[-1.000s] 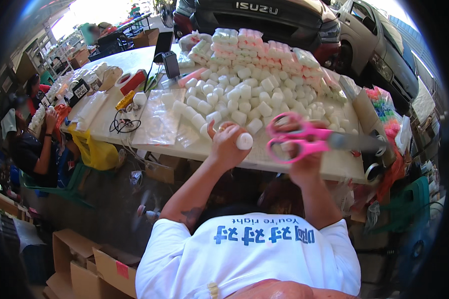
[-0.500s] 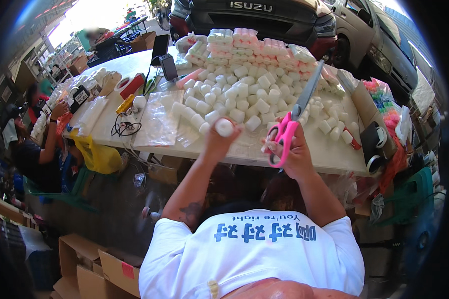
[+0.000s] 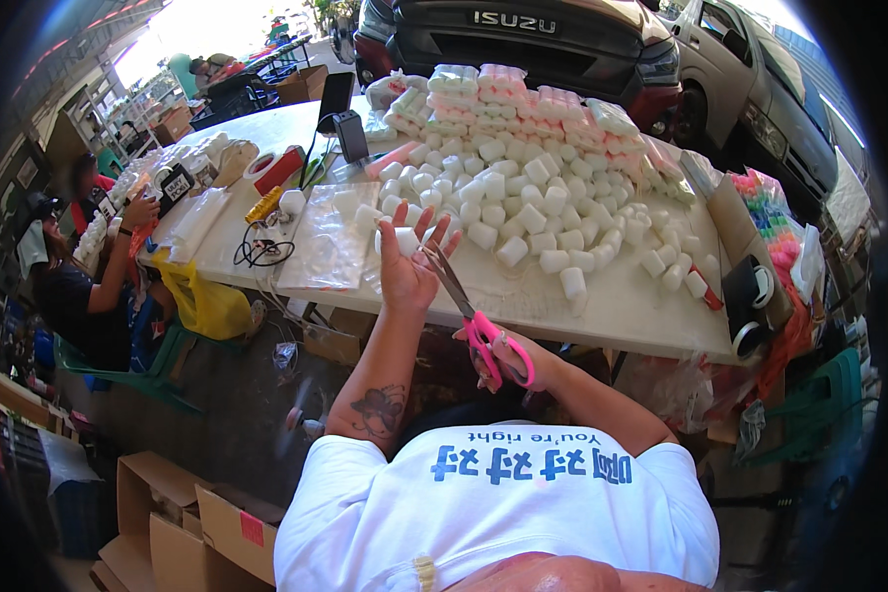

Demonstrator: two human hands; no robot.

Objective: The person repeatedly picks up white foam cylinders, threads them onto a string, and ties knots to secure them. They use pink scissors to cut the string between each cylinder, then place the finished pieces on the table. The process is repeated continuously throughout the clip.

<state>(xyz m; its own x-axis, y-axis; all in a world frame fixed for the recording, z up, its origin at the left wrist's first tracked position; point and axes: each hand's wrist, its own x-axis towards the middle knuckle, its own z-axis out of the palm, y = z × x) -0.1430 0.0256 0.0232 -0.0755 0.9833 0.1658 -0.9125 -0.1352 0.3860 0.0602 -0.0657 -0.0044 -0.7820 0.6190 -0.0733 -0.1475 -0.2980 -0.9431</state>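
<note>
My left hand (image 3: 411,280) is raised over the near table edge with its palm up and fingers partly spread. It holds a white cylindrical roll (image 3: 398,241) between thumb and fingers. In my right hand (image 3: 519,357) is a pair of scissors with pink handles (image 3: 482,340), gripped by the loops. The scissors' blades point up and to the left, their tips beside the fingers of my left hand. Whether the tips touch the roll or a thread is too small to tell. Beyond both hands lies a heap of similar white rolls (image 3: 483,237).
Wrapped packs of rolls (image 3: 503,87) are stacked at the back of the table (image 3: 627,321). Clear plastic bags (image 3: 318,237), a black cable (image 3: 262,253) and a phone (image 3: 335,94) lie or stand left. A cardboard box (image 3: 750,237) borders the right end. Another person sits at far left.
My right hand has brought the scissors left and down; the blades now point up-left, at my left hand, instead of up-right. My left hand has turned and spread its fingers around the roll.
</note>
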